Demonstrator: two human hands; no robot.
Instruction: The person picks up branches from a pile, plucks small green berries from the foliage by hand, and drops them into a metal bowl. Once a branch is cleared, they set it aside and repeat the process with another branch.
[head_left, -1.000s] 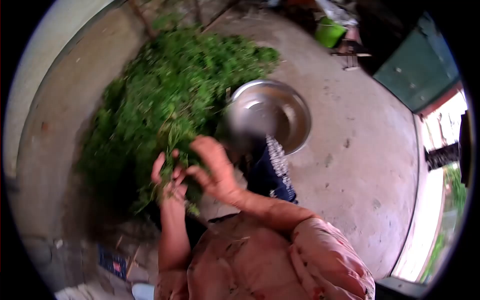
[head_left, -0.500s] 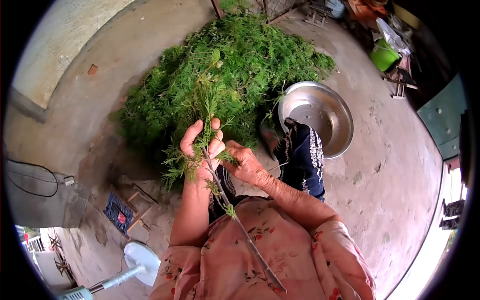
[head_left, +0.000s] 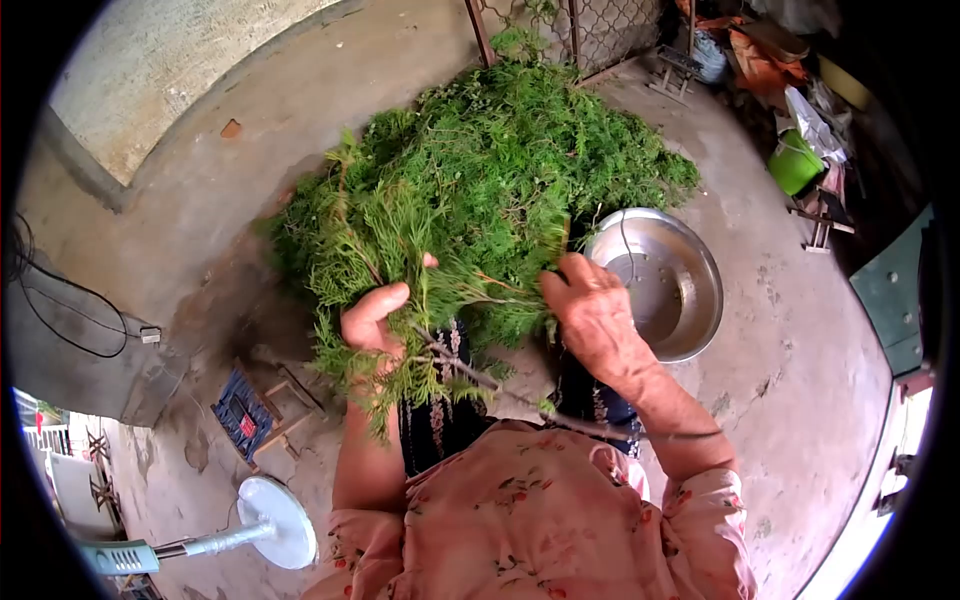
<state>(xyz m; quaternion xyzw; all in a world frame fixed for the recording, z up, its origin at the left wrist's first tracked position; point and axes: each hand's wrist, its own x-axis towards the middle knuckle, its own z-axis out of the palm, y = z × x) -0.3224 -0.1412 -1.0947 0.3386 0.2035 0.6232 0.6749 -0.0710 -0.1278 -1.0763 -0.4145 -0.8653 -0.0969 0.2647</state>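
My left hand (head_left: 372, 318) is closed around a leafy evergreen branch (head_left: 470, 372), its fingers partly covered by the foliage. The bare, woody end of this branch slants down to the right, across my lap and over my right forearm. My right hand (head_left: 597, 315) is closed at the tip of a green sprig (head_left: 505, 298), which stretches between the two hands. Beyond both hands lies a large heap of green cuttings (head_left: 520, 140). A metal basin (head_left: 705, 290) stands just right of my right hand, with small bits on its bottom.
At the lower left are a small folding stool (head_left: 245, 415) and a fan (head_left: 275, 520). A black cable (head_left: 70, 340) lies at the far left. A green bucket (head_left: 795, 163) and mixed goods stand at the upper right, near a small stool (head_left: 822, 222).
My right hand has moved right, away from my left hand, and now pulls a sprig sideways. The branch has swung, so its bare end points further right. The view has shifted slightly.
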